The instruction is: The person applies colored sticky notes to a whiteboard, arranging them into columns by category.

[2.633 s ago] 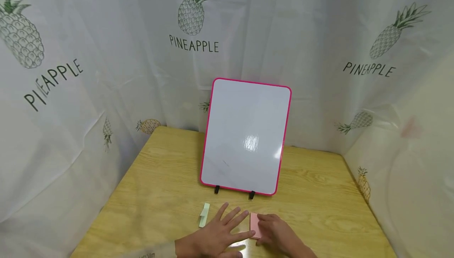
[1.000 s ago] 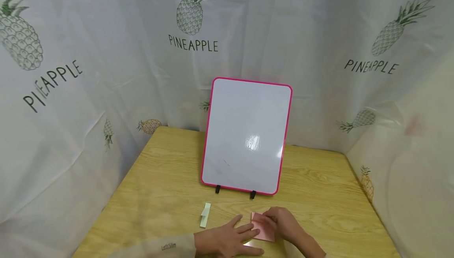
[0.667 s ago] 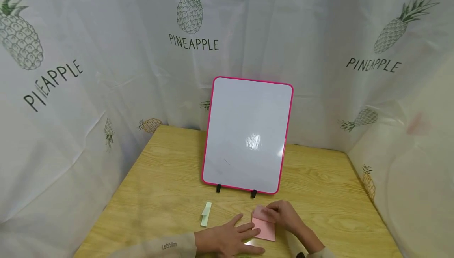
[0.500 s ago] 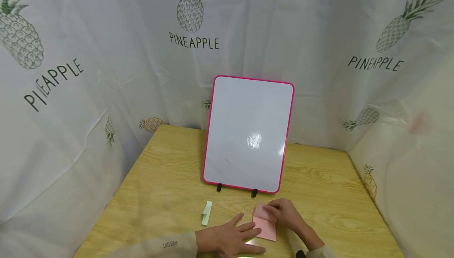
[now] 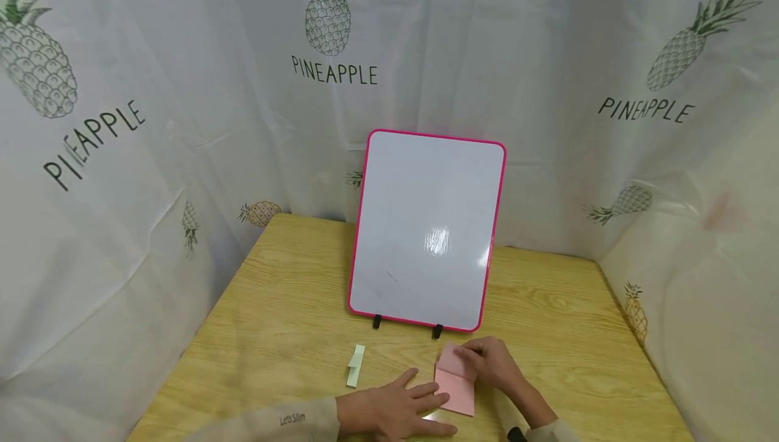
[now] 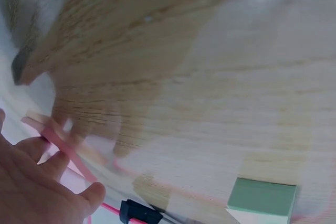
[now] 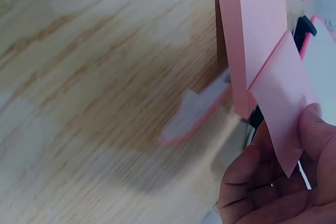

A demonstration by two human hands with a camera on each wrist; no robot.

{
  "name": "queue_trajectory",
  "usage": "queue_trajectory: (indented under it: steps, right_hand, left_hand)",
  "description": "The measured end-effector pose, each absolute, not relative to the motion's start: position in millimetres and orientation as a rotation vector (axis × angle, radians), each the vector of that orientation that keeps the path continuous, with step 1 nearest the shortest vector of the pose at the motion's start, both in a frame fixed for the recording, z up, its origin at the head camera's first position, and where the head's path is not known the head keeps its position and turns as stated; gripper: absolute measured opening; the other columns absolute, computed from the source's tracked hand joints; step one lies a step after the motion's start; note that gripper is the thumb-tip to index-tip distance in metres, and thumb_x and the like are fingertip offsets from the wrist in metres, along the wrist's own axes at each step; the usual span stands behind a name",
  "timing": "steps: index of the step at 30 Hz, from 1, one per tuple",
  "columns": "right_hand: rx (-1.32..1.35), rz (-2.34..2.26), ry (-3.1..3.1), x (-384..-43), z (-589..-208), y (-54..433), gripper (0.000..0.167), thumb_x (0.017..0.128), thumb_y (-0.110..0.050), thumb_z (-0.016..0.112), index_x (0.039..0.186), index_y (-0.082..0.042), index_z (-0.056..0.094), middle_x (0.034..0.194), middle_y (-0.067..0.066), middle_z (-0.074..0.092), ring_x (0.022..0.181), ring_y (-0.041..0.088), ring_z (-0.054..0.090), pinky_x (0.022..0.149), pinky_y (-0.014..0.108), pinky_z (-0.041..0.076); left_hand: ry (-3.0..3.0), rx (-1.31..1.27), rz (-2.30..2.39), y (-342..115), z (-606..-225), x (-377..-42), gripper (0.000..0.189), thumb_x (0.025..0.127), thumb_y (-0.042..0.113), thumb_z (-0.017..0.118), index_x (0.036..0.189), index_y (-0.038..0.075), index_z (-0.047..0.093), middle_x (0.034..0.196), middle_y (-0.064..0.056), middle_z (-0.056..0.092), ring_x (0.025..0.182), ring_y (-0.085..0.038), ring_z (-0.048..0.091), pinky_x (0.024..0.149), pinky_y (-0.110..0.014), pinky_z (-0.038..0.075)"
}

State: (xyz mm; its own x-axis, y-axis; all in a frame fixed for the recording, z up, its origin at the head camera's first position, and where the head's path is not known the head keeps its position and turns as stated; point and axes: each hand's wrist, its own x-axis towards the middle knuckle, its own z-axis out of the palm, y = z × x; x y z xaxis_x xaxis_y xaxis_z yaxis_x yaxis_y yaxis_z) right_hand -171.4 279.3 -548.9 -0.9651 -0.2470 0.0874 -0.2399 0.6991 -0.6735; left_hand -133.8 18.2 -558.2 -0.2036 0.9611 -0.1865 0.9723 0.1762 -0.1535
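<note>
A pink sticky note pad [image 5: 455, 393] lies on the table in front of the whiteboard. My right hand [image 5: 496, 364] pinches its top sheet [image 5: 456, 361] between thumb and fingers. In the right wrist view the lifted sheet [image 7: 283, 87] bends up from the thick pad [image 7: 260, 19], still joined along a crease. With fingers spread, my left hand [image 5: 404, 405] rests palm down, its fingertips on the pad's left edge. The left wrist view catches those fingers [image 6: 50, 166] against the pink pad's side [image 6: 71, 153].
A pink-framed whiteboard [image 5: 426, 232] stands upright on small black feet [image 5: 437, 331] behind the pad. To the left lies a pale green piece of paper [image 5: 356, 365] with a raised fold. Pineapple-print curtains [image 5: 213, 57] surround the wooden table [image 5: 292, 293].
The right hand has moved from the pad's right side up and away, folding the pink top sheet back. The left hand has shifted slightly right and is holding steady against the pad.
</note>
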Motion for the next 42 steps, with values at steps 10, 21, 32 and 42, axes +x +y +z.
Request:
queue_trajectory:
  steps: [10, 21, 32, 42]
  right_hand:
    - [-0.278, -1.235, 2.877, -173, -546, 285, 0.015, 0.091, -0.024, 0.071, 0.086, -0.015, 0.082, 0.082, 0.002, 0.076, 0.065, -0.003, 0.055, 0.056, 0.021, 0.044]
    - [0.071, -1.489, 2.713, -176, -531, 296, 0.028, 0.094, -0.031, 0.067, 0.101, -0.007, 0.079, 0.092, 0.010, 0.076, 0.067, 0.008, 0.061, 0.060, 0.028, 0.052]
    - [-0.022, -1.634, 2.468, -192, -485, 292, 0.047, 0.104, -0.032, 0.050, 0.124, 0.009, 0.061, 0.100, 0.015, 0.067, 0.083, 0.019, 0.066, 0.077, 0.042, 0.058]
    - [-0.236, -1.536, 2.372, -216, -454, 279, 0.045, 0.103, -0.023, 0.052, 0.130, 0.013, 0.056, 0.105, 0.020, 0.067, 0.088, 0.020, 0.067, 0.084, 0.048, 0.057]
  left_hand:
    - [2.363, 1.965, -0.366, 17, -557, -134, 0.061, 0.100, 0.064, 0.019, 0.157, 0.045, 0.006, 0.164, 0.003, 0.023, 0.150, -0.017, 0.024, 0.114, -0.049, 0.032]
    - [2.303, 1.944, -0.356, 18, -551, -137, 0.064, 0.100, 0.065, 0.023, 0.157, 0.044, 0.006, 0.165, 0.004, 0.019, 0.151, -0.017, 0.023, 0.116, -0.051, 0.028]
    - [2.362, 1.918, -0.301, 23, -550, -140, 0.067, 0.098, 0.069, 0.026, 0.157, 0.044, 0.008, 0.161, 0.008, 0.029, 0.148, -0.013, 0.030, 0.117, -0.050, 0.028]
    - [2.438, 1.897, -0.264, 22, -548, -139, 0.068, 0.097, 0.070, 0.023, 0.157, 0.045, 0.004, 0.159, 0.006, 0.031, 0.146, -0.012, 0.033, 0.117, -0.049, 0.029]
